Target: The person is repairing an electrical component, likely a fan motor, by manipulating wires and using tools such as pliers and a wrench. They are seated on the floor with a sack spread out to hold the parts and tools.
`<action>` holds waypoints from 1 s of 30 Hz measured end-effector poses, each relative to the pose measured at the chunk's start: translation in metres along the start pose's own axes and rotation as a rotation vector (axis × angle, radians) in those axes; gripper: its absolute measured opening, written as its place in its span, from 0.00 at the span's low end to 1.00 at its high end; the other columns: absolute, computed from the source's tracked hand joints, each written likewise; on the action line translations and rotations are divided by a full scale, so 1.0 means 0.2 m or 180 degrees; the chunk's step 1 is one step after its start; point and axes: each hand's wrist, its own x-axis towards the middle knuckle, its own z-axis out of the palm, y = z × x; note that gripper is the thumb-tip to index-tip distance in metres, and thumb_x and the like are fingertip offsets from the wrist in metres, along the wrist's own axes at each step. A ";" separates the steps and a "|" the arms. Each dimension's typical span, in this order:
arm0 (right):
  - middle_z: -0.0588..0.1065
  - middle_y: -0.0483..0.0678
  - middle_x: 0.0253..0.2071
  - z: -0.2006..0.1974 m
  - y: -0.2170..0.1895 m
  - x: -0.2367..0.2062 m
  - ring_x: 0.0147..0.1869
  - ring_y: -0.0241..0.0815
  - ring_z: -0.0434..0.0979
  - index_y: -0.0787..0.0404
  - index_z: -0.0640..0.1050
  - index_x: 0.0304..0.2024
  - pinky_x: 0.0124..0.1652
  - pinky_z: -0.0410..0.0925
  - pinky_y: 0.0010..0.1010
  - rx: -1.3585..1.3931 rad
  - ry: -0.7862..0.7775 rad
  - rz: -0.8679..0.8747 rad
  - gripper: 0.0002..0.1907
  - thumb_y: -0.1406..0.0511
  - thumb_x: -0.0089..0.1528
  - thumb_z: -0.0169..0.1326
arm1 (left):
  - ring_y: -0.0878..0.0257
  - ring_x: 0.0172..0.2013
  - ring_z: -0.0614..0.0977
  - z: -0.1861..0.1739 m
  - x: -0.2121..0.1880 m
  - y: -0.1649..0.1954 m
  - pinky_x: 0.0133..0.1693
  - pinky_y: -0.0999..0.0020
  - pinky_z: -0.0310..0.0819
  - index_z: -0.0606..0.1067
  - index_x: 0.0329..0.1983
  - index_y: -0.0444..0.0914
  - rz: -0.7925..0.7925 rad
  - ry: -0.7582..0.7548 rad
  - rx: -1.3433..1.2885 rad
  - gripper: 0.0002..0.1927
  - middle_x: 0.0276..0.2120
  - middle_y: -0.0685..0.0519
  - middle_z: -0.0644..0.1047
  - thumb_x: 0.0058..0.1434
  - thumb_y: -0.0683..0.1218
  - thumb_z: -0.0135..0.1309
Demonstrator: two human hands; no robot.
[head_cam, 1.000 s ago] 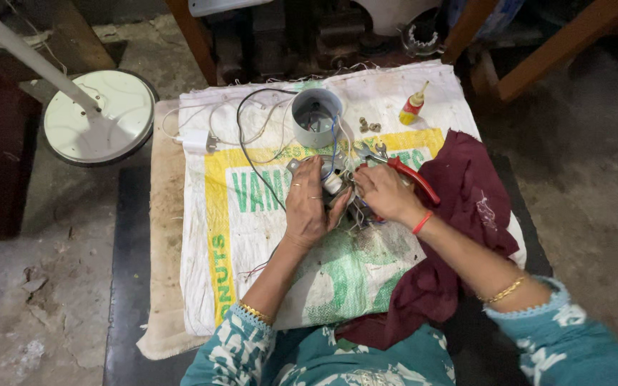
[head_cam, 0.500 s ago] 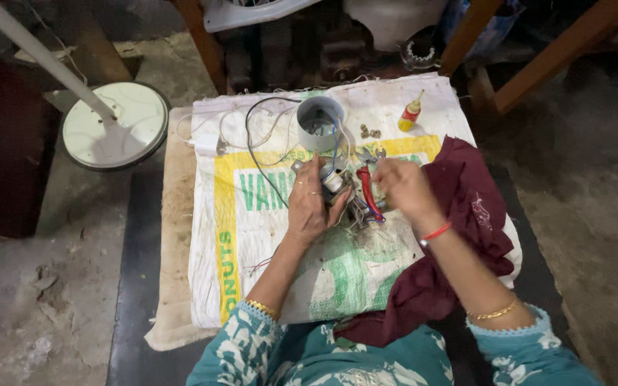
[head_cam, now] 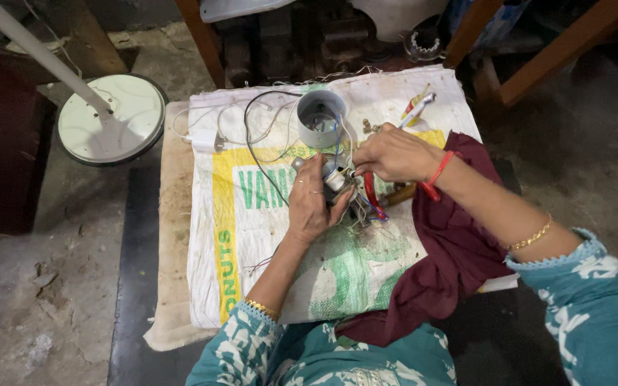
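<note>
My left hand [head_cam: 314,201] grips a small white cylindrical part [head_cam: 335,179] with coloured wires [head_cam: 368,209] trailing from it, held over a printed woven sack [head_cam: 252,236]. My right hand [head_cam: 393,154] is closed beside that part, fingertips pinching at its top. Red-handled pliers [head_cam: 372,194] lie just under my right hand. A grey round housing [head_cam: 320,117] stands just beyond both hands, with a black cable [head_cam: 257,154] looping off to its left.
A white screwdriver-like tool [head_cam: 418,109] lies at the sack's far right. A maroon cloth [head_cam: 459,250] covers the right side. A white round fan base [head_cam: 112,127] with a pole stands on the floor at left. Wooden legs [head_cam: 531,68] rise behind.
My right hand has moved left from the red pliers onto the small part. My head has shifted, so the scene sits further right and lower. The left hand keeps its grip.
</note>
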 end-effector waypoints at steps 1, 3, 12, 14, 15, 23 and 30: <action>0.76 0.50 0.27 -0.01 0.00 0.02 0.38 0.52 0.78 0.60 0.80 0.32 0.41 0.65 0.43 -0.0008 -0.0097 0.0006 0.10 0.60 0.59 0.60 | 0.39 0.58 0.75 0.00 0.00 0.00 0.64 0.50 0.69 0.56 0.71 0.25 -0.0030 -0.0005 0.0020 0.47 0.56 0.35 0.73 0.59 0.50 0.68; 0.77 0.49 0.26 -0.03 0.00 0.04 0.36 0.51 0.79 0.58 0.82 0.32 0.43 0.63 0.43 -0.0031 -0.0280 0.0035 0.07 0.61 0.57 0.60 | 0.39 0.59 0.75 0.00 -0.01 0.01 0.64 0.50 0.68 0.56 0.71 0.25 -0.0073 -0.0017 0.0048 0.46 0.57 0.35 0.73 0.59 0.50 0.68; 0.79 0.50 0.27 -0.07 -0.02 0.10 0.36 0.50 0.79 0.55 0.84 0.34 0.46 0.62 0.41 -0.0139 -0.0583 0.0088 0.08 0.59 0.58 0.59 | 0.39 0.59 0.75 0.00 -0.01 0.00 0.64 0.51 0.68 0.56 0.71 0.25 -0.0050 0.0006 -0.0089 0.47 0.57 0.35 0.73 0.59 0.50 0.68; 0.78 0.48 0.27 -0.07 -0.03 0.10 0.37 0.49 0.78 0.54 0.83 0.33 0.46 0.61 0.42 -0.0321 -0.0654 0.0069 0.07 0.60 0.58 0.58 | 0.39 0.59 0.75 0.00 -0.01 0.00 0.64 0.50 0.68 0.56 0.71 0.25 -0.0040 0.0006 -0.0085 0.47 0.57 0.35 0.73 0.59 0.50 0.68; 0.78 0.47 0.27 -0.07 -0.04 0.09 0.38 0.48 0.78 0.54 0.83 0.32 0.46 0.60 0.42 -0.0413 -0.0688 0.0054 0.06 0.60 0.58 0.58 | 0.39 0.59 0.75 0.00 -0.01 0.00 0.64 0.50 0.68 0.56 0.71 0.25 -0.0034 0.0007 -0.0077 0.47 0.57 0.35 0.73 0.59 0.50 0.68; 0.72 0.45 0.28 -0.08 0.00 0.08 0.40 0.46 0.73 0.54 0.79 0.31 0.47 0.61 0.41 -0.1356 -0.0407 -0.0939 0.04 0.65 0.56 0.52 | 0.38 0.58 0.75 0.00 -0.01 0.01 0.64 0.49 0.68 0.55 0.72 0.25 -0.0052 0.0000 -0.0046 0.47 0.56 0.35 0.73 0.59 0.50 0.67; 0.73 0.48 0.27 0.01 0.08 0.09 0.39 0.49 0.75 0.54 0.77 0.31 0.47 0.62 0.46 -0.0804 -0.0868 -0.0562 0.04 0.64 0.54 0.53 | 0.38 0.58 0.75 0.00 -0.02 0.00 0.64 0.49 0.68 0.53 0.72 0.25 0.0038 0.0033 -0.0077 0.49 0.56 0.35 0.73 0.58 0.48 0.69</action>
